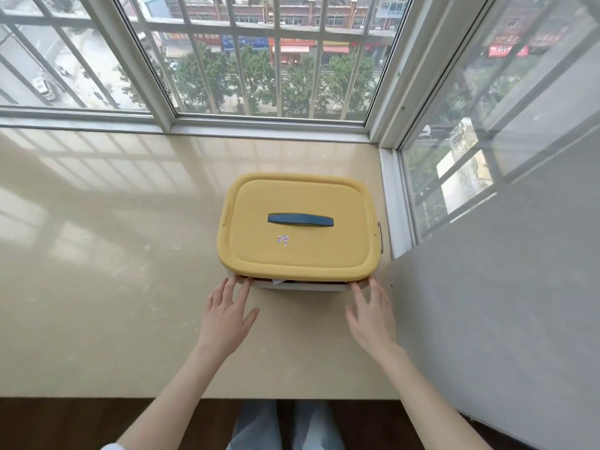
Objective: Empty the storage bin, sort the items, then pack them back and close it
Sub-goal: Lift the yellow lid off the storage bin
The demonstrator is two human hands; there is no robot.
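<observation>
A white storage bin (302, 285) stands on the beige window ledge (113, 271), toward the right. A yellow lid (298, 228) with a dark blue handle (300, 219) and a small sticker (282, 239) covers it. Along the near edge a narrow dark gap shows between lid and bin, with a scrap of white paper in it. My left hand (225, 315) has straight fingers whose tips touch the lid's near left corner. My right hand (370, 315) mirrors it, fingertips at the near right corner. The bin's contents are hidden.
Barred windows (259, 60) close off the far side and the right of the ledge. A grey wall (503, 287) stands close to the bin's right. The ledge's front edge runs along the bottom, with dark floor (97, 423) below.
</observation>
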